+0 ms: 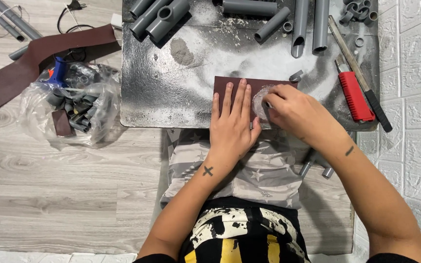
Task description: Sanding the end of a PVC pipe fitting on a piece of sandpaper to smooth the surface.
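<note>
A brown sheet of sandpaper [235, 83] lies on a dusty metal plate [166, 97]. My left hand [232, 124] presses flat on the sheet with fingers spread. My right hand [296, 112] is closed on a small grey pipe piece [267, 103], held down against a pale worn patch on the sandpaper. Most of the piece is hidden by the fingers.
Grey pipes [269, 22] and fittings [162, 17] lie along the plate's far edge. A red-handled knife [354, 95] and a file [361, 73] sit at right. A plastic bag of fittings [71, 104] and a brown sandpaper strip [30, 63] lie on the wooden floor at left.
</note>
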